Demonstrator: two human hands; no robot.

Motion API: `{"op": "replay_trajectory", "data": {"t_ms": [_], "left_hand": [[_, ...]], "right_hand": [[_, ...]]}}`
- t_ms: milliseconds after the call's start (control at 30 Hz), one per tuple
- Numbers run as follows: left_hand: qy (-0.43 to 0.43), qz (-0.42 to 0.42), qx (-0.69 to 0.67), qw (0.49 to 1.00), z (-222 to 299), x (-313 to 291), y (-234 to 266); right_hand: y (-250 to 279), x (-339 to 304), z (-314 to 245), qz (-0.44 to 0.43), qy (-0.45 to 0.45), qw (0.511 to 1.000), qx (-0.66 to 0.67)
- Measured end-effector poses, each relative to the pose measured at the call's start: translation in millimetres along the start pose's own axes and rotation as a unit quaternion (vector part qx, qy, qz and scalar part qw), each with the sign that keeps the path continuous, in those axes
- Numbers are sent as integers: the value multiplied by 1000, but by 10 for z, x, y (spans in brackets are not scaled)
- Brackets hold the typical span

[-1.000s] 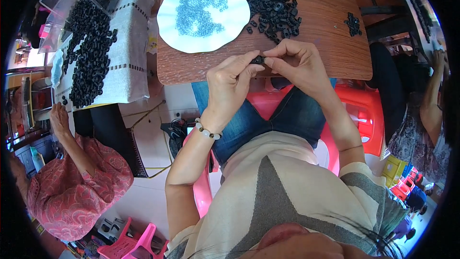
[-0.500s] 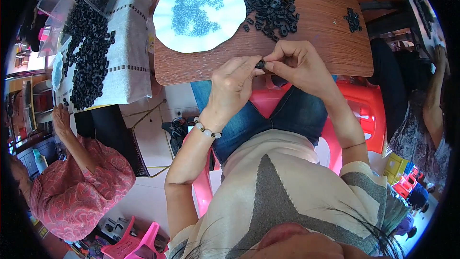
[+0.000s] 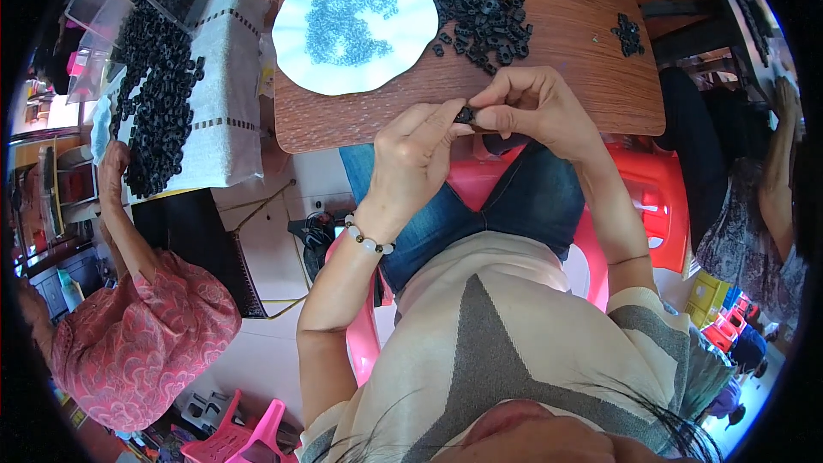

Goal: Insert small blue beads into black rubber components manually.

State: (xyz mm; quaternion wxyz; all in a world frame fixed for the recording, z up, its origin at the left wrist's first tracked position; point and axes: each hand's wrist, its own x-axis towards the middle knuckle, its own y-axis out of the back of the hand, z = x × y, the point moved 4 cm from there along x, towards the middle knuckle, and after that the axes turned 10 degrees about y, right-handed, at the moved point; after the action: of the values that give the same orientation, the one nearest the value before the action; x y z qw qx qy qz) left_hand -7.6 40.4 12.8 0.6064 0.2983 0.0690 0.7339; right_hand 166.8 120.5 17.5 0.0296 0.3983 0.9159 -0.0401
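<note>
A small black plastic part (image 3: 464,115) is pinched between the thumb and forefinger of my left hand (image 3: 413,146), above the near edge of the brown wooden table (image 3: 334,120). My right hand (image 3: 542,111) is closed in a pinch at the part's right side; whatever its fingertips hold is too small to make out. Beyond my hands lies a pile of similar black parts (image 3: 493,13). To its left stands a white wavy-edged plate (image 3: 287,43) bearing many tiny clear pieces (image 3: 339,26).
A smaller cluster of black parts (image 3: 628,36) lies at the table's right. On the left, a cloth-covered table (image 3: 225,86) carries a large heap of black parts (image 3: 159,111), where a person in a pink patterned top (image 3: 154,343) reaches in. Another person (image 3: 746,223) sits at the right.
My right hand has shifted slightly, its thumb now against the black part. The part has turned a little in my left fingers. The person at the left has moved a hand up to the heap.
</note>
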Motion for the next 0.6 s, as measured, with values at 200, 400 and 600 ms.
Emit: {"op": "replay_trajectory", "data": {"t_ms": [200, 400, 600], "left_hand": [[-1, 8, -35, 999, 2, 4, 16], [10, 40, -60, 997, -67, 37, 49], [26, 43, -69, 996, -86, 70, 122]], "right_hand": [[-39, -32, 98, 16, 12, 999, 43], [-127, -69, -13, 68, 35, 997, -3], [-151, -78, -36, 104, 52, 993, 1]]}}
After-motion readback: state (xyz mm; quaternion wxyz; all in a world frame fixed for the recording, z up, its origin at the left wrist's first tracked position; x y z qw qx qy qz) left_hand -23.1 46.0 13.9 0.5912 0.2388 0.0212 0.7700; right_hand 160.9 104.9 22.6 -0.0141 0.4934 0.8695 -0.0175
